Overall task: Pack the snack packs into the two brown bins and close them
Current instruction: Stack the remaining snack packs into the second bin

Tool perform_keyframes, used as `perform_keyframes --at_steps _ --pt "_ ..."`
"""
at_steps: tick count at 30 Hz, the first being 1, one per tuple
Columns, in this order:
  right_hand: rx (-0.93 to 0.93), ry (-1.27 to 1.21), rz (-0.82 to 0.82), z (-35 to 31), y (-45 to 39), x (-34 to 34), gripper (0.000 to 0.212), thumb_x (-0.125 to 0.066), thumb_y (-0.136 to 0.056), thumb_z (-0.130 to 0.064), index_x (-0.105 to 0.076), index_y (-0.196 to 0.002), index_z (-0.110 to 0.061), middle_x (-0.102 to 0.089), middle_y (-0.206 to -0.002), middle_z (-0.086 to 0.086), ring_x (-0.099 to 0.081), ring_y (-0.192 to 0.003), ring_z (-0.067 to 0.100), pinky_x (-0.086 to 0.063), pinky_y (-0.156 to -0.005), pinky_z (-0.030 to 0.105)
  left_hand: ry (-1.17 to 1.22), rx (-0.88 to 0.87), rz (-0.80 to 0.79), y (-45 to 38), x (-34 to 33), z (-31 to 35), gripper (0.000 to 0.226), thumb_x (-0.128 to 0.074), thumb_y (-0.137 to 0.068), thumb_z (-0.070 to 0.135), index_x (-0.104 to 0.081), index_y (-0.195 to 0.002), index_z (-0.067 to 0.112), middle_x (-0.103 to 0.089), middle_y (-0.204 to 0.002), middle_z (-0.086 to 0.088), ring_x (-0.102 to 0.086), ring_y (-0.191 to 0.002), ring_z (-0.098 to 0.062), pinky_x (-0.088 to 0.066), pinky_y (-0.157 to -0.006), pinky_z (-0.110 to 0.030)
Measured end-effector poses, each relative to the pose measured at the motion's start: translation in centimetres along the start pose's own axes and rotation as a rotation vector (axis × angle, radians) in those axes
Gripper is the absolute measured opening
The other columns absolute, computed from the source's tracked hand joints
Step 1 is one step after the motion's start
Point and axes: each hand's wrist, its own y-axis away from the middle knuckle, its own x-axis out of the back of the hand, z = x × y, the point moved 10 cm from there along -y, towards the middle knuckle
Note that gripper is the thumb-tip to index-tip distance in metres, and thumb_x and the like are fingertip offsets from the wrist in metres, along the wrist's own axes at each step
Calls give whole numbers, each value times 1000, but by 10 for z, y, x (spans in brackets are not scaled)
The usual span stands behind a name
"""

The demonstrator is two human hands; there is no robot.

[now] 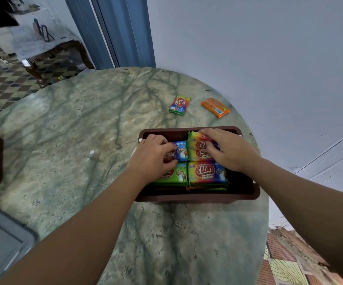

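On the round, green-veined marble worktop, the left hand rests in the brown rectangular plastic bin, its grip curled onto the glossy foil snack packs stacked there. The right hand pinches the far-right pack. Beyond the bin lie a loose rainbow-coloured pack and, further right, an orange wrapped pack.
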Motion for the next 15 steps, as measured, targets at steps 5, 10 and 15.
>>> perform_keyframes --at_steps 5,10,15 --pt "-54 -58 -13 9 -1 -1 37 -41 -106 -39 -45 -143 -40 -68 -118 -13 -65 -96 8 -58 -80 37 -10 -8 -49 -2 -3 2 38 -70 -91 45 -69 -126 30 -60 -116 4 -51 -108 -21 -45 -93 -41" --pt "-24 56 -74 9 -8 -10 38 -41 -105 -47 -41 -143 -44 -66 -125 -13 -65 -100 9 -57 -80 35 -6 12 -51 -1 -1 1 40 -70 -90 46 -69 -127 30 -60 -119 4 -52 -109 -20 -46 -95 -41" --pt "23 76 -18 8 -9 -6 63 -62 -89 -65 -39 -143 -41 -54 -135 -13 -56 -119 10 -54 -91 38 5 22 -48 -1 -1 0 42 -72 -88 47 -68 -128 31 -60 -118 5 -51 -110 -19 -45 -96 -39"
